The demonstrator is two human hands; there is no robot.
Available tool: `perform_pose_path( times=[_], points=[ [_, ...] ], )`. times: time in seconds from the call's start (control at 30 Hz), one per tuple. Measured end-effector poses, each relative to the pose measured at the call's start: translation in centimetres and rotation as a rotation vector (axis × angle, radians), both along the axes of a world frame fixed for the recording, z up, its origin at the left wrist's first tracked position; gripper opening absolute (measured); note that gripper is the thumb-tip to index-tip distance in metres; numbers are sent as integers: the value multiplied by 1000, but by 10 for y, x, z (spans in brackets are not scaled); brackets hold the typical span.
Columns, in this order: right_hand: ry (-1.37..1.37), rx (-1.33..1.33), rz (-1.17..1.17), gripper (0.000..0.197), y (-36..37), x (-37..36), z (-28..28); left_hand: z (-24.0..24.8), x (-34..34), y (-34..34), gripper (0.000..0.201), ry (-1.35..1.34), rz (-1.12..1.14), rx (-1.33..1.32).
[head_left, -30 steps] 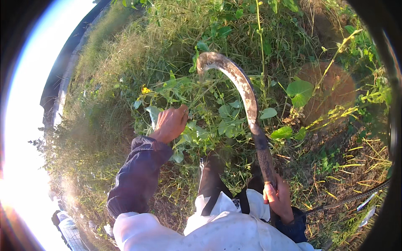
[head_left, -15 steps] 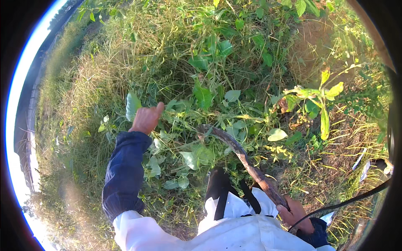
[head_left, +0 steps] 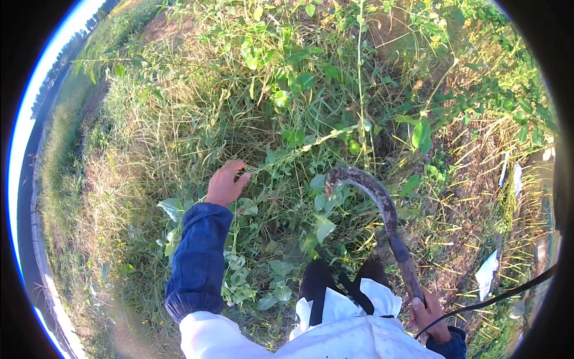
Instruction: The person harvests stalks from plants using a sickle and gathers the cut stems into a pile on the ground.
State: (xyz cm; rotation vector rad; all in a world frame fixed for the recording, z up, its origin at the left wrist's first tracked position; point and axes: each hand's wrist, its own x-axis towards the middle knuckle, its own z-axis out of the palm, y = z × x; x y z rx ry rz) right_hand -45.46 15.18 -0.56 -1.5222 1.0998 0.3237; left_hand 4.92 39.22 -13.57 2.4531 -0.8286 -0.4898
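My left hand [head_left: 226,183], in a dark blue sleeve, reaches into the weeds at centre-left. Its thumb stands apart from its fingers, and a pale green stem [head_left: 308,145] runs from beside that gap toward the upper right. I cannot see whether the fingertips touch the stem. At the lower right my right hand [head_left: 429,315] is closed around the lower end of a curved stick [head_left: 391,224], brown and mottled grey. The stick points up and away from me, and its hooked end bends left over the leaves.
Tall grass and leafy weeds [head_left: 257,119] spread ahead and left. On the right lie dry stalks [head_left: 454,209] and white scraps [head_left: 487,275]. A black cord [head_left: 496,304] crosses at lower right. My dark shoes [head_left: 320,278] stand just below the weeds; a paved edge [head_left: 42,239] curves along the far left.
My left hand has moved a little right and down, its thumb now apart from the fingers. The stick has swung right and stands more upright. The yellowish leafy plant at right has left its place.
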Motion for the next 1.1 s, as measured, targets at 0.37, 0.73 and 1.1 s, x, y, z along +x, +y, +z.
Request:
perform_pose_path(
  times=[0.37,0.73,1.1],
  points=[
    [148,-309,-2,38,46,-76,-61,-148,81,-242,131,201,627,-530],
    [-204,230,-137,32,-5,47,-41,-93,43,-168,7,872,502,-1186],
    [-101,720,3,37,21,142,-89,-17,-6,-126,14,1085,514,-1184]
  ],
)
